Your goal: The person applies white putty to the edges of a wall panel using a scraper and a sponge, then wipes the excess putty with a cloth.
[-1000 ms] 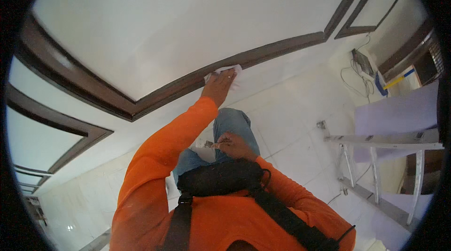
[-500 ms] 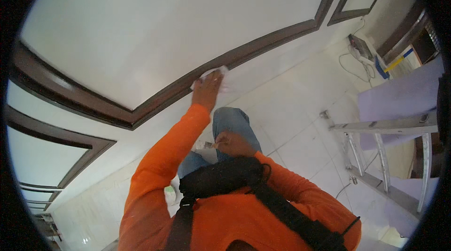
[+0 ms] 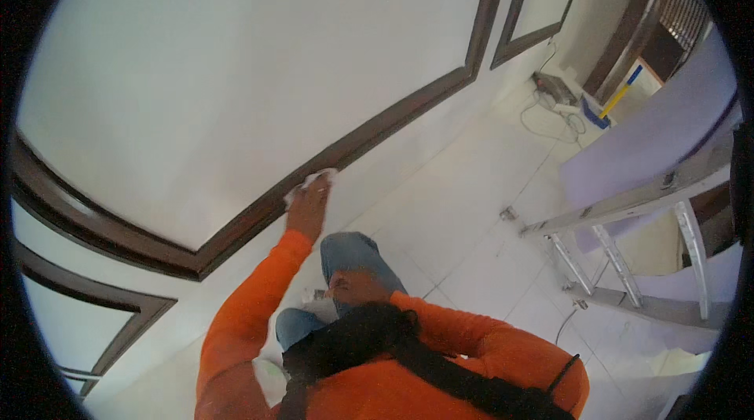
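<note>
My left hand [image 3: 310, 204], in an orange sleeve, presses a crumpled white cloth [image 3: 322, 175] onto the dark brown moulding [image 3: 393, 113] along the bottom of a white wall panel [image 3: 181, 90], its fingers over the cloth. Lower down, my right hand [image 3: 353, 286] rests by my jeans knee [image 3: 347, 247] with its fingers curled; it is blurred, and what is in it, if anything, I cannot make out.
An aluminium ladder [image 3: 613, 208] lies on its side at my right, with lavender sheets [image 3: 628, 137] behind it. Farther back are a dark device [image 3: 556, 88] with looped cables and a blue-and-yellow broom [image 3: 616, 102]. White tiles [image 3: 471, 255] form the floor.
My left hand and the cloth have moved leftward along the moulding. The view has turned, so the wall and floor sit differently. My right hand stays by my knee.
</note>
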`<state>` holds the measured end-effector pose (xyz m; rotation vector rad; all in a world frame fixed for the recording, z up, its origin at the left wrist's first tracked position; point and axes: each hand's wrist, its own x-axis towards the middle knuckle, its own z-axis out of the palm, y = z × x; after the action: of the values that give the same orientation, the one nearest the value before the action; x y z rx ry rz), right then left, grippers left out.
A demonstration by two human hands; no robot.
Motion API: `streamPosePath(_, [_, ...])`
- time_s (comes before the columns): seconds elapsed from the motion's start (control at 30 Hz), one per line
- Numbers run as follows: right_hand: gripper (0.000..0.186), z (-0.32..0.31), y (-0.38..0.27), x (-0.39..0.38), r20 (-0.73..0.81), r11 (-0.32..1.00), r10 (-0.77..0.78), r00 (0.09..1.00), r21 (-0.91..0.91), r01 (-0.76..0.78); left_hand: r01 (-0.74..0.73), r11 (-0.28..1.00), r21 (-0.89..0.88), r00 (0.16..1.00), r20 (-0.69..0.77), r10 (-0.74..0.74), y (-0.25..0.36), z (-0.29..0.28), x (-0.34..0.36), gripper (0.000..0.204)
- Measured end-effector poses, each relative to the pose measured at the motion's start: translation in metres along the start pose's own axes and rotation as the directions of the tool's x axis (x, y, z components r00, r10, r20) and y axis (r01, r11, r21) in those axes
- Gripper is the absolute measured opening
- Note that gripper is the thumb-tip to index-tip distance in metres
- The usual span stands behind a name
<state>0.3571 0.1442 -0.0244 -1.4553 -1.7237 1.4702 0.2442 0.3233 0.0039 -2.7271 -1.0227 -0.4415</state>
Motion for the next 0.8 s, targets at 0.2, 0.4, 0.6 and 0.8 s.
streamPosePath(0.2, [0.029, 0.011, 0.034, 0.003, -0.134, 0.998, -0.005, 0.991, 0.067, 0.014, -0.024, 0.975, 0.219, 0.921, 0.384, -0.064, 0.084, 0.009, 0.14, 0.048])
streamPosePath(0.4, [0.03, 0.011, 0.039, 0.011, -0.106, 0.991, -0.126, 0.986, 0.025, 0.129, -0.035, 0.999, 0.034, 0.992, 0.12, 0.031, 0.028, 0.022, 0.056, 0.042])
streamPosePath(0.6, [0.03, 0.003, 0.009, 0.003, 0.002, 0.975, -0.133, 0.991, -0.181, 0.131, 0.158, 0.982, 0.106, 0.967, -0.218, -0.133, -0.025, -0.044, -0.103, 0.035])
streamPosePath(0.8, [0.032, 0.001, 0.021, 0.013, 0.234, 0.998, -0.066, 0.97, 0.034, 0.06, 0.562, 0.824, -0.071, 0.815, 0.222, -0.536, -0.024, -0.091, -0.22, 0.028])
